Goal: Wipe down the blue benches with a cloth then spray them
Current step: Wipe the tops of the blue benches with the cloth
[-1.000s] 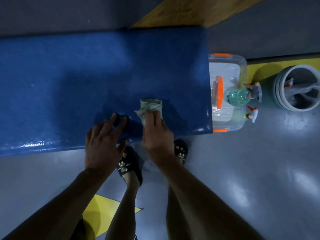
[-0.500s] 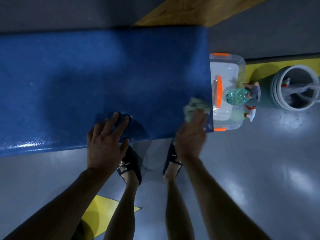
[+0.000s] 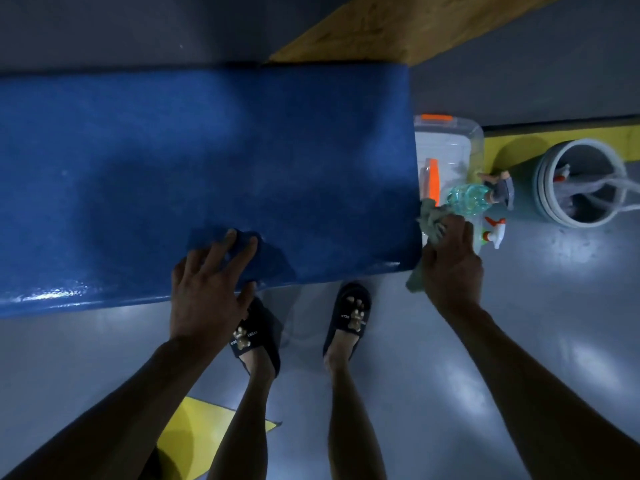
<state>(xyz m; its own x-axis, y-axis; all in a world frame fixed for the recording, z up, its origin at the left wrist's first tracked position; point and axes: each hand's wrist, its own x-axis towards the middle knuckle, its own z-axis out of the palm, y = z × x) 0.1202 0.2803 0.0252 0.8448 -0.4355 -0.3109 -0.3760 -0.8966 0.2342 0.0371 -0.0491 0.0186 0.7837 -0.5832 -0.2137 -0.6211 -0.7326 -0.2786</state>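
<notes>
**Head view: bench end, two hands, cleaning supplies**

Head view. The blue bench point(image 3: 207, 161) runs across the upper half of the frame from the left edge, its right end stopping just beside a clear bin point(image 3: 446, 147) with orange clips. A glossy streak shows along the bench's near edge at the left. The left hand point(image 3: 211, 282) lies on the near edge of the bench with fingers spread and fairly straight, pressing on a dark blue patch of the surface; whether that patch is a second rag or only a shadow cannot be told. It grasps nothing that is plainly visible. The right hand point(image 3: 450, 261) is off the bench, at its near right corner, fingers curled around a grey-green cloth point(image 3: 431, 216); one end of the cloth bunches above the knuckles and the other hangs below the palm. The hand and cloth cover the near part of the bin. On the bin lies a teal spray bottle point(image 3: 467, 199) on its side, nozzle pointing right; a second sprayer point(image 3: 493, 230) with a white and orange head shows just below it, mostly hidden by the hand. Right of the bin, well apart from the bench, stands a grey bucket point(image 3: 543, 188) holding a mop or cords. Two feet in dark slippers point(image 3: 349, 317) stand on the grey floor point(image 3: 519, 341) just below the bench edge. Yellow floor markings point(image 3: 194, 434) show at the bottom left and behind the bin.
</notes>
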